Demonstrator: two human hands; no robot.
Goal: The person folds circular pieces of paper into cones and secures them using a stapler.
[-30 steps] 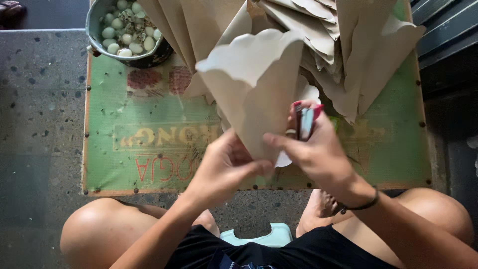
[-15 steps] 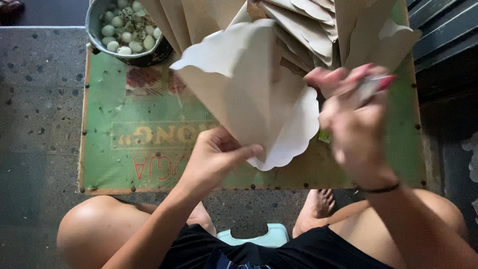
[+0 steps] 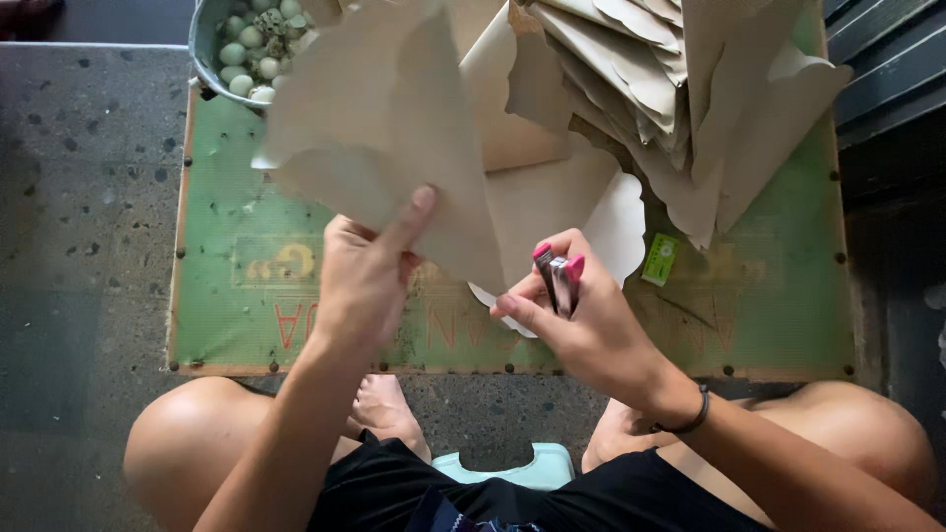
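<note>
My left hand [image 3: 367, 279] grips a tan paper cone with a wavy edge [image 3: 389, 128] and holds it up over the left half of a low green table [image 3: 236, 227]. My right hand [image 3: 581, 315] is closed around a small metal stapler [image 3: 562, 281], just right of the cone's lower tip. Under that hand lies another loose wavy-edged sheet of tan paper [image 3: 552, 202].
A stack of finished tan paper cones [image 3: 680, 89] lies at the back right of the table. A metal bowl of small pale green pods [image 3: 246, 44] stands at the back left. A little green box [image 3: 659, 259] lies on the table right of my right hand.
The paper cone has swung up and to the left in my left hand. My right hand came back down from the paper stack toward the table's front, still holding the stapler.
</note>
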